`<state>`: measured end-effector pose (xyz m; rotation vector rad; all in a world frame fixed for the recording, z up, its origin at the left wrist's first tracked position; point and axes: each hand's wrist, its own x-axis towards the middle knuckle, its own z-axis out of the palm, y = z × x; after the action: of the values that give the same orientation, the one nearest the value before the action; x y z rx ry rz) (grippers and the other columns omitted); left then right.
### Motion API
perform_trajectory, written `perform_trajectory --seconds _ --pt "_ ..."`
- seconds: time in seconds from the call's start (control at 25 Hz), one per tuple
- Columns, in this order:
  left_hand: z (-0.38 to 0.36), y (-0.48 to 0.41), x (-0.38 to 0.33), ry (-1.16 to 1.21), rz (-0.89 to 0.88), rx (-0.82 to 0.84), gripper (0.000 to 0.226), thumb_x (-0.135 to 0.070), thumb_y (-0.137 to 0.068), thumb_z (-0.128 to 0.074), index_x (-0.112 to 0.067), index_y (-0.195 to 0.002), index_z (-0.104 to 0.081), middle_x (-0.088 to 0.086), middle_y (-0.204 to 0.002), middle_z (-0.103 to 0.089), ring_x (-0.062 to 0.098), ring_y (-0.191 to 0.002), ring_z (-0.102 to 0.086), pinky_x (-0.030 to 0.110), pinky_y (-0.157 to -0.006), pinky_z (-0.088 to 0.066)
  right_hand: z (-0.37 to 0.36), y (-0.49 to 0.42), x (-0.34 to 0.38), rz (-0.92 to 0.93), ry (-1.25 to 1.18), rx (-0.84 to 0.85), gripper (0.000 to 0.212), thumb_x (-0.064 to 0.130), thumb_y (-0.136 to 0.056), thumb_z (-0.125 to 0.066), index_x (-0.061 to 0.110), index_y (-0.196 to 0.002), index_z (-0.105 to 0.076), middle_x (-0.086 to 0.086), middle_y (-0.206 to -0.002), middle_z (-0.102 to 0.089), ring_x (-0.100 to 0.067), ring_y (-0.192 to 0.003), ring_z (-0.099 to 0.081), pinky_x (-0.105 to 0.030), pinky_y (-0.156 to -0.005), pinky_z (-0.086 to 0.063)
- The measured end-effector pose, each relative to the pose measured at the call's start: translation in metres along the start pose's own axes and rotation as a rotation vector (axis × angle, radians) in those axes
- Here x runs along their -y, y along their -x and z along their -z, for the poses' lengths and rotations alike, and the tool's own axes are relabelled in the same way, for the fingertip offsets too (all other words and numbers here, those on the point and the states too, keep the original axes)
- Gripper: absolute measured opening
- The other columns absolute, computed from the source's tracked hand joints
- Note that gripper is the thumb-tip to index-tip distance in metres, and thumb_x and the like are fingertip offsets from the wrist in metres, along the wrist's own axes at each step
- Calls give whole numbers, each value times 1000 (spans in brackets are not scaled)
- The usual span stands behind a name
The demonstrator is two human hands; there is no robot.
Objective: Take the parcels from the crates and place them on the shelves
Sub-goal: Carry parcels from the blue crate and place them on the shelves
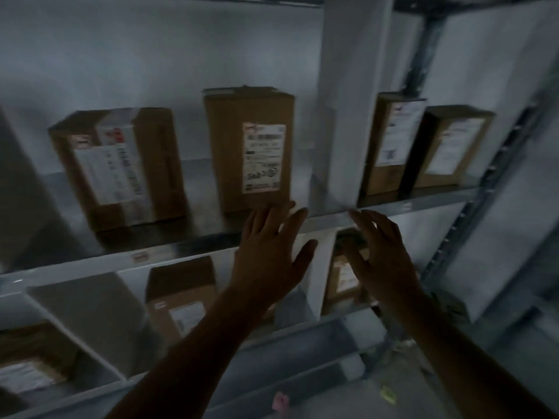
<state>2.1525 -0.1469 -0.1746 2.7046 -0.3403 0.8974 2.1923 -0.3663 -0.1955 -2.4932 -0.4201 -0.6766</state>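
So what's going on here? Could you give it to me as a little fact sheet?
upper shelf: tall parcel in the middle, one parcel to its left, two beyond the white divider
lower shelf: at least three more
left hand: open, empty, fingertips at the tall parcel's base; contact unclear
right hand: open, empty, by the upper shelf edge
picture: dim, blurred

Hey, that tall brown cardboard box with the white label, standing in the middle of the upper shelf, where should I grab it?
Probably by its two vertical side faces, squeezed inward, coming from the front. The tall brown cardboard box stands upright, label outward, with open gaps toward the taped brown box and the white divider panel.
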Motion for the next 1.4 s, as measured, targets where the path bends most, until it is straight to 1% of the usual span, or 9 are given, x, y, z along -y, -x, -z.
perform_trajectory --seconds 0.12,0.24,0.4,0.52,0.76,0.96,1.08,1.24,1.4 --pt "-34 -25 -60 62 -124 -12 59 -55 -95 -49 -25 -146 -45 4 -153 -42 25 -145 -33 47 -119 -33 34 0 -68 -91 -2 -29 70 66 -100 -32 27 -157 -38 -4 -160 -36 -24 -148 -30 -49 -116 -36" --pt "-72 -55 -111 86 -211 -36 60 -58 -95 -42 -22 -143 -48 6 -150 -45 26 -141 -39 46 -116 -36 58 -10 -138 -110 33 -31 69 64 -97 -37 32 -159 -32 -1 -163 -30 -23 -150 -25 -47 -116 -32" --pt "-124 -104 -164 -6 -71 25 62 -59 -93 -44 -27 -146 -43 3 -155 -40 27 -146 -34 50 -117 -27 77 -49 -218 -80 82 36 64 57 -101 -46 35 -158 -28 -1 -166 -25 -26 -152 -21 -49 -116 -32" --pt "-150 -123 -171 -64 61 78 63 -58 -92 -53 -28 -146 -43 0 -154 -40 26 -146 -34 52 -118 -28 76 -76 -248 24 137 67 65 59 -100 -40 29 -158 -33 -8 -165 -28 -32 -151 -23 -49 -115 -34" --pt "-168 -139 -179 -173 192 105 70 -62 -92 -53 -25 -150 -41 4 -154 -39 28 -147 -30 55 -119 -28 66 -112 -267 156 203 132 66 59 -100 -35 24 -156 -39 -13 -163 -30 -38 -150 -28 -57 -120 -32" --pt "-173 -143 -178 -209 231 112 76 -65 -92 -48 -27 -155 -33 2 -159 -34 27 -150 -25 55 -122 -23 55 -120 -268 114 255 138 61 62 -102 -32 33 -155 -37 -10 -165 -25 -38 -152 -26 -70 -121 -16" --pt "-178 -146 -173 -242 240 127 79 -68 -91 -49 -28 -156 -31 1 -161 -31 26 -152 -22 57 -122 -22 53 -124 -267 119 276 147 60 62 -102 -27 36 -155 -36 -9 -167 -22 -37 -153 -25 -72 -121 -6" --pt "-181 -150 -168 -211 245 115 81 -70 -90 -51 -28 -155 -32 1 -162 -32 27 -153 -22 58 -123 -20 54 -130 -261 86 268 189 54 60 -104 -30 40 -153 -35 -7 -169 -17 -37 -155 -18 -75 -119 -5" --pt "-181 -154 -164 -211 251 142 83 -73 -90 -50 -27 -156 -31 1 -163 -30 28 -153 -22 57 -123 -19 59 -134 -251 61 236 202 49 59 -105 -28 40 -148 -41 -5 -168 -19 -35 -156 -16 -75 -118 -6"
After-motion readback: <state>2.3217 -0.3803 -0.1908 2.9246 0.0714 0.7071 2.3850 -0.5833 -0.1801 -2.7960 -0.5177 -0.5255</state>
